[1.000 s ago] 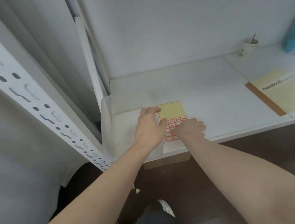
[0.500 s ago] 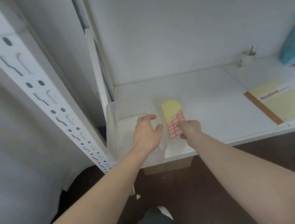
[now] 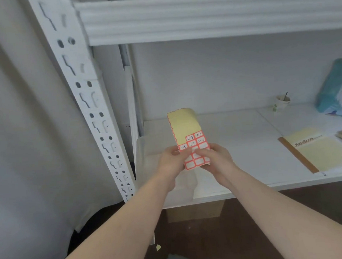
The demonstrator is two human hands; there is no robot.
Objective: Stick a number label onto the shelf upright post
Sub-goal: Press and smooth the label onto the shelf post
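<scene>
Pinching label sheet marked 2-2, 2-3, 2-1: left hand, right hand.

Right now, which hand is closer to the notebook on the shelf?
The right hand. It holds the label sheet on the side facing the notebook, though still well apart from it. The left hand grips the sheet's far side, farther away.
</scene>
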